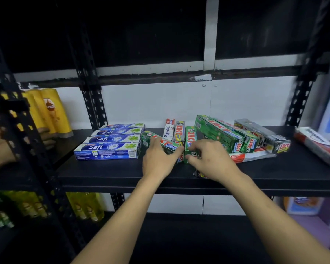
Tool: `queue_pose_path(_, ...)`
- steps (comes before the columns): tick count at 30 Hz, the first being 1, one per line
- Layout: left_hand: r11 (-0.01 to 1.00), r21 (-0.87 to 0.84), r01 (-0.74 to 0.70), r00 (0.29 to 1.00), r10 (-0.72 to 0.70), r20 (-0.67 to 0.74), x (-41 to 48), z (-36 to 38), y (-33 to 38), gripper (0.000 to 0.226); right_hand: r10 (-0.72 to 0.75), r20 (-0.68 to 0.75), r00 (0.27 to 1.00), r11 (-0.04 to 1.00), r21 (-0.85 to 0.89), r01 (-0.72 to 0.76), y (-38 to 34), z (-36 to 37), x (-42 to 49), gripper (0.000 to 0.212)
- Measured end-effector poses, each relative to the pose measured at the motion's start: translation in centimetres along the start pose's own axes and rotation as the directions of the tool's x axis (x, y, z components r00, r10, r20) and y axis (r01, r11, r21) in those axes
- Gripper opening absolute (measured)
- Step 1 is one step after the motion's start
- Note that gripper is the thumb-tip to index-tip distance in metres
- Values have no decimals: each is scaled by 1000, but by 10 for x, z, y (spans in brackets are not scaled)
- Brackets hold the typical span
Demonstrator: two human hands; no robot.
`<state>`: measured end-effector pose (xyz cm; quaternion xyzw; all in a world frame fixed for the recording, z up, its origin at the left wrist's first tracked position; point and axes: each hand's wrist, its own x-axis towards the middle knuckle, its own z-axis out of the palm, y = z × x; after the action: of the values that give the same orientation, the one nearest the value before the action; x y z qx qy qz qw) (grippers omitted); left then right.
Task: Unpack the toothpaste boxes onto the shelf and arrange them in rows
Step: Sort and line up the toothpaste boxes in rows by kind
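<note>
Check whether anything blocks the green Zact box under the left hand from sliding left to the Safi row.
Nothing visible does. The green Zact box held by the left hand angles toward the Safi row, only bare shelf between; the Pepsodent box stands behind, off that path.

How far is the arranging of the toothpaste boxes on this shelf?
Done: four Safi boxes lie in a neat row. In hand: the left hand grips a green box, the right hand a second green box. Left: the Zact pile and the far-right Pepsodent box lie askew.
</note>
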<state>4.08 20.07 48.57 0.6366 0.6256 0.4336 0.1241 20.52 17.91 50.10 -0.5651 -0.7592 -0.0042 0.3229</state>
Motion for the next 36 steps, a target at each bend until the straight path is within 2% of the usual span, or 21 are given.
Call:
queue_pose_path(7,997,-58,-45,992,51,112,3,-13,-16,55,-8,-54,999,999,-38,6,3,0,-9,30)
queue_pose_path(11,995,-20,-100,989,102,107,-2,-11,-17,45,-4,-45,999,987,-160,-3,1,6,-26,54)
queue_pose_path(15,982,33,-187,982,186,44,-7,-7,-18,51,50,-73,996,995,-82,-56,4,16,-44,70)
queue_pose_path(19,984,24,-178,984,177,18,-9,-9,-20,44,48,-79,996,996,-77,-54,4,18,-44,68)
queue_pose_path(26,994,-44,-96,991,100,93,-6,-21,-27,61,73,21,997,982,-178,-68,3,5,-31,56)
queue_pose_path(29,993,-17,-115,984,116,135,-3,-25,-29,65,71,47,996,957,-285,-55,-1,1,-27,55)
queue_pose_path(36,982,23,-185,965,177,194,3,-34,-32,65,48,35,998,949,-313,-35,-11,-14,-20,47)
